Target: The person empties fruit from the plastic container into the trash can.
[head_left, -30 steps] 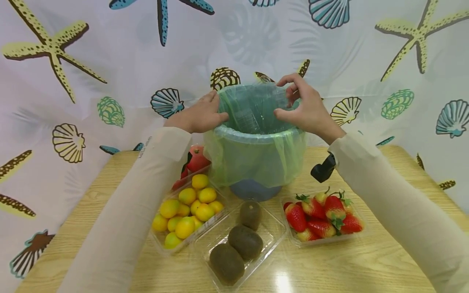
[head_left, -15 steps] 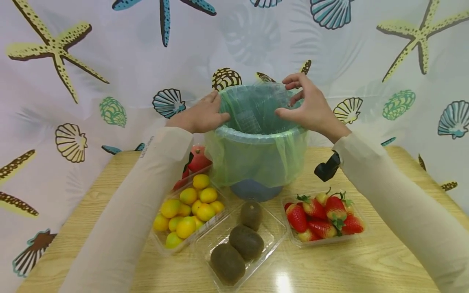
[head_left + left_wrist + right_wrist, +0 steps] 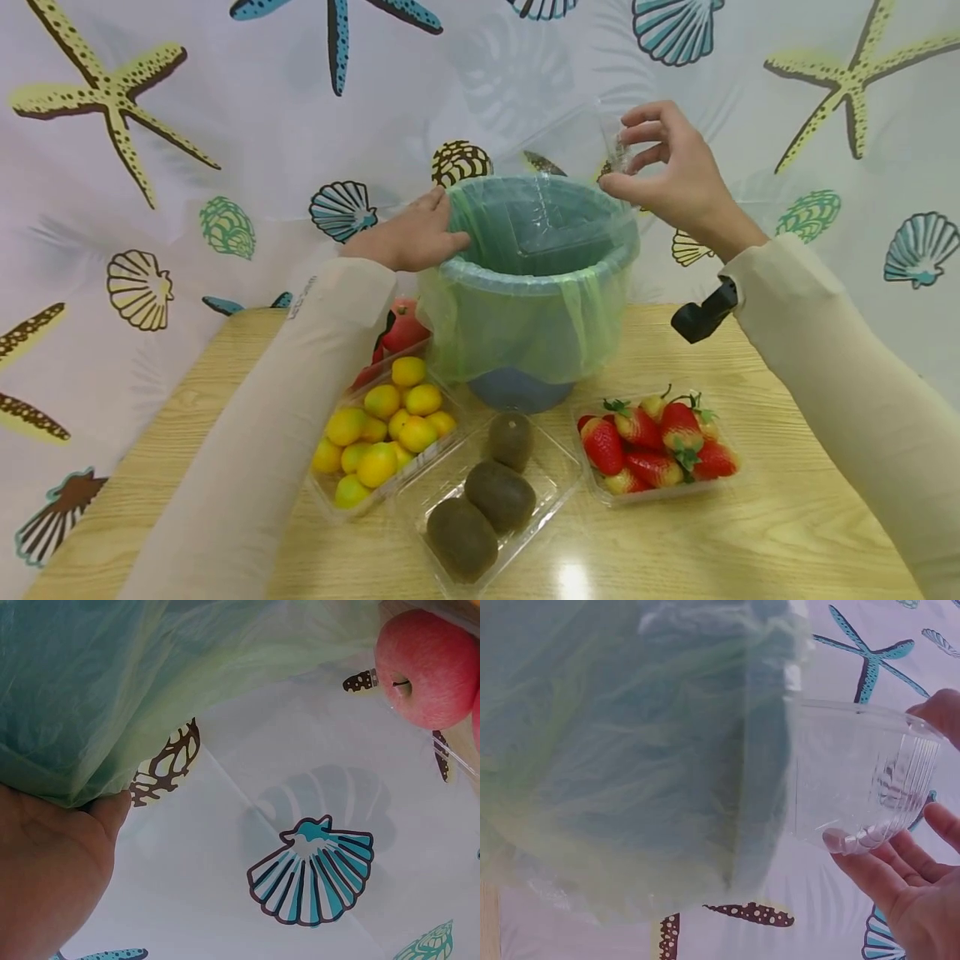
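Right hand (image 3: 678,179): pinching a corner of a clear plastic tray (image 3: 570,146) between thumb and fingertips (image 3: 838,841), holding it tilted above the far right rim of the bin (image 3: 525,275). In the right wrist view, ribbed wall of the tray (image 3: 862,776) sitting just beside the bag-covered bin side, remaining fingers loosely spread under it.

Left hand (image 3: 411,237): resting on the left rim of the bin, fingers lying fairly straight over the green liner bag (image 3: 517,329), pressing film against the rim; thumb side (image 3: 52,862) touching the bag edge in the left wrist view. Not gripping anything, as far as visible.

Bin standing upright at table centre, liner folded over the rim and hanging down the outside, blue base showing below. A second clear tray (image 3: 551,225) lying inside the bin.

Standing in front of the bin, on the wooden table (image 3: 750,533): tray of small yellow-orange citrus (image 3: 378,433) at left, tray of three kiwis (image 3: 487,500) in the middle, tray of strawberries (image 3: 660,446) at right. Red apple (image 3: 405,325) sitting just behind the citrus, beside the bin, partly hidden by the left sleeve. Shell-and-starfish curtain (image 3: 150,167) hanging behind everything.
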A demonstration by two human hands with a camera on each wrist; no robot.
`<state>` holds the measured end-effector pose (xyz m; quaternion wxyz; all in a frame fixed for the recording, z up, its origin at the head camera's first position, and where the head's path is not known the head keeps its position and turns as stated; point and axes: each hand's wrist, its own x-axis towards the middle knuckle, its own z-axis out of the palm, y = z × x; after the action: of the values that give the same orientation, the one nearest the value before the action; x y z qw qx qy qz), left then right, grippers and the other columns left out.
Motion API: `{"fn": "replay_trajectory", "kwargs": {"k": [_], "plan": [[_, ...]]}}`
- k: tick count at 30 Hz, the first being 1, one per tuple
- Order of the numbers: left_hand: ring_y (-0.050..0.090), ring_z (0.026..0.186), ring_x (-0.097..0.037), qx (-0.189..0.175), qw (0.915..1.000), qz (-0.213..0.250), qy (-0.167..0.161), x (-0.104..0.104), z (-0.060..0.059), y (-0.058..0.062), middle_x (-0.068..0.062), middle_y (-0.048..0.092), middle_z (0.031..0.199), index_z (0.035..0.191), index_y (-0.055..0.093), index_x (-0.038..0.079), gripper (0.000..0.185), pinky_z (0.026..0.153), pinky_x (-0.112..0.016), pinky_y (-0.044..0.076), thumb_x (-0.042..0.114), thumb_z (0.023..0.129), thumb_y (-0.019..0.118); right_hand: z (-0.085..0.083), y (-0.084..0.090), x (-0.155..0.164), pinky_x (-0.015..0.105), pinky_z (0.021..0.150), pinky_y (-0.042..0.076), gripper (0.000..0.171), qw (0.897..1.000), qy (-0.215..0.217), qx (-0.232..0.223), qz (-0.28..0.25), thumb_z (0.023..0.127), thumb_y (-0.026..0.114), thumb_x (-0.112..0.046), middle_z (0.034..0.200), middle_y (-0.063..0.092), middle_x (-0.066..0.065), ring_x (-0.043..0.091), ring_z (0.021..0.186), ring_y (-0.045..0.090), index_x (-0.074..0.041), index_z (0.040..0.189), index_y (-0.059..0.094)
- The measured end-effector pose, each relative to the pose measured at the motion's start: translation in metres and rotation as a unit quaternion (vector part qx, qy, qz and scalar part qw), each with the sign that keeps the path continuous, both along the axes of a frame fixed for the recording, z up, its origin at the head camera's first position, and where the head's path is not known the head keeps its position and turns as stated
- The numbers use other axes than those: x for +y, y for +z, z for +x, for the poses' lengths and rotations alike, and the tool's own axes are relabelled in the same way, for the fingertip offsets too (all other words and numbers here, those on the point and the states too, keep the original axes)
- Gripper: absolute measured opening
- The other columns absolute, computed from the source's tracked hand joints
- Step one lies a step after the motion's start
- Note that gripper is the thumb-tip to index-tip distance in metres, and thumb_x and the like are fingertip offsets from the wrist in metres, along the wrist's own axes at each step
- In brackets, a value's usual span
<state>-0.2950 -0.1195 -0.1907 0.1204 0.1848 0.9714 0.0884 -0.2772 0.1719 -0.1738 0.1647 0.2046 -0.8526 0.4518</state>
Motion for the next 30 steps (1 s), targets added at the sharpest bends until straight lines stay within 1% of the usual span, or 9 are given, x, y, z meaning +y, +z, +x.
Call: {"fn": "replay_trajectory", "kwargs": {"k": [7, 10, 14, 16, 20, 24, 27, 29, 30], "plan": [[-0.013, 0.147, -0.034, -0.004, 1.0, 0.002, 0.001, -0.002, 0.0, -0.001, -0.018, -0.02, 0.157, 0.148, -0.013, -0.003, 0.072, 0.12, -0.047, -0.001, 0.036, 0.102, 0.026, -0.002, 0.003, 0.016, 0.02, 0.069, 0.055, 0.052, 0.994, 0.02, -0.055, -0.096, 0.085, 0.069, -0.014, 0.129, 0.046, 0.007, 0.013, 0.096, 0.055, -0.016, 0.129, 0.042], [-0.014, 0.146, -0.034, -0.005, 1.0, 0.0, 0.0, -0.003, -0.001, -0.001, -0.017, -0.021, 0.157, 0.148, -0.014, -0.003, 0.072, 0.12, -0.047, -0.001, 0.037, 0.102, 0.025, -0.002, 0.004, 0.025, 0.022, 0.069, 0.057, 0.053, 0.98, 0.042, -0.09, -0.172, 0.085, 0.069, -0.012, 0.121, 0.049, 0.006, 0.014, 0.097, 0.058, -0.013, 0.13, 0.041], [-0.015, 0.146, -0.033, -0.006, 1.0, 0.002, 0.0, -0.002, -0.001, -0.001, -0.017, -0.021, 0.157, 0.148, -0.014, -0.002, 0.072, 0.12, -0.047, -0.001, 0.037, 0.102, 0.025, -0.003, 0.003, 0.039, 0.021, 0.068, 0.057, 0.063, 0.956, 0.058, -0.133, -0.256, 0.086, 0.069, -0.013, 0.113, 0.053, 0.006, 0.016, 0.097, 0.057, -0.005, 0.138, 0.036], [-0.015, 0.147, -0.032, -0.008, 0.9999, 0.007, 0.001, -0.002, -0.001, -0.001, -0.016, -0.021, 0.157, 0.148, -0.014, -0.001, 0.072, 0.12, -0.046, -0.001, 0.037, 0.102, 0.026, -0.004, 0.003, 0.046, 0.02, 0.069, 0.056, 0.066, 0.95, 0.053, -0.152, -0.268, 0.088, 0.068, -0.017, 0.113, 0.052, 0.004, 0.016, 0.098, 0.055, -0.002, 0.141, 0.034], [-0.016, 0.147, -0.031, -0.012, 0.9999, 0.012, 0.0, 0.0, -0.001, -0.002, -0.016, -0.022, 0.157, 0.149, -0.014, -0.001, 0.072, 0.12, -0.046, -0.001, 0.037, 0.102, 0.026, -0.008, 0.0, 0.062, 0.02, 0.07, 0.055, 0.057, 0.939, 0.043, -0.185, -0.288, 0.089, 0.068, -0.024, 0.116, 0.048, 0.005, 0.017, 0.099, 0.053, -0.001, 0.134, 0.042], [-0.016, 0.146, -0.032, -0.011, 0.9999, 0.008, -0.003, 0.002, -0.001, -0.002, -0.017, -0.022, 0.157, 0.148, -0.015, -0.003, 0.072, 0.12, -0.046, -0.002, 0.037, 0.102, 0.024, -0.011, -0.005, 0.078, 0.022, 0.073, 0.055, 0.049, 0.91, 0.062, -0.22, -0.347, 0.092, 0.063, -0.024, 0.13, 0.04, 0.011, 0.022, 0.119, 0.044, -0.005, 0.132, 0.041], [-0.016, 0.146, -0.033, -0.013, 0.9999, 0.004, -0.003, 0.002, -0.001, -0.001, -0.018, -0.023, 0.156, 0.147, -0.016, -0.004, 0.072, 0.12, -0.046, -0.002, 0.036, 0.102, 0.024, -0.012, -0.012, 0.089, 0.028, 0.078, 0.056, 0.031, 0.879, 0.096, -0.241, -0.401, 0.096, 0.056, -0.021, 0.125, 0.042, 0.01, 0.022, 0.118, 0.043, -0.008, 0.122, 0.045], [-0.017, 0.146, -0.033, -0.015, 0.9999, 0.005, -0.002, 0.001, 0.0, 0.0, -0.018, -0.023, 0.156, 0.147, -0.016, -0.004, 0.071, 0.12, -0.046, -0.002, 0.036, 0.103, 0.024, -0.012, -0.017, 0.096, 0.029, 0.081, 0.055, 0.026, 0.867, 0.107, -0.249, -0.418, 0.097, 0.053, -0.023, 0.115, 0.042, 0.006, 0.021, 0.114, 0.041, -0.013, 0.118, 0.041], [-0.017, 0.146, -0.033, -0.016, 0.9998, 0.007, -0.001, 0.0, 0.0, 0.0, -0.017, -0.024, 0.156, 0.147, -0.016, -0.003, 0.072, 0.12, -0.046, -0.002, 0.036, 0.103, 0.024, -0.013, -0.019, 0.099, 0.029, 0.082, 0.055, 0.03, 0.861, 0.106, -0.256, -0.425, 0.097, 0.053, -0.024, 0.114, 0.043, 0.005, 0.022, 0.121, 0.041, -0.017, 0.123, 0.04]]}}
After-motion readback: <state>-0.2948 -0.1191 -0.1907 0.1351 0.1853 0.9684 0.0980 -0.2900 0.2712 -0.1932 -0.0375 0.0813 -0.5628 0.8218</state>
